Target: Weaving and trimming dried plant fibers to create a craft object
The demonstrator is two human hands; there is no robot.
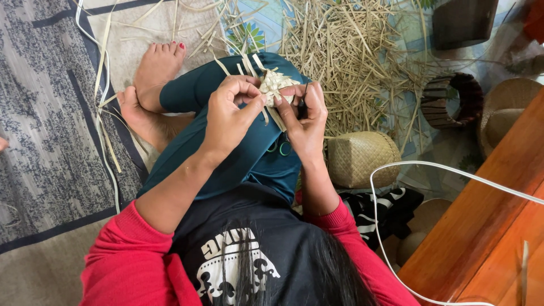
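Straw weaving [276, 85] sits pinched between left hand [229, 110] and right hand [303, 116].

A small woven piece [276, 85] of pale, flat straw strips is held above the raised knee, just above picture centre. Its plaited middle is tight and roughly square, tilted. Loose strip ends stick out toward eleven o'clock and hang toward six o'clock. Fingers [249, 105] pinch it on both sides.

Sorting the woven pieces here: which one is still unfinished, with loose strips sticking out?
The small pale woven piece held between the left hand and right hand. Loose strips poke from it; the woven basket on the floor looks closed and smooth.
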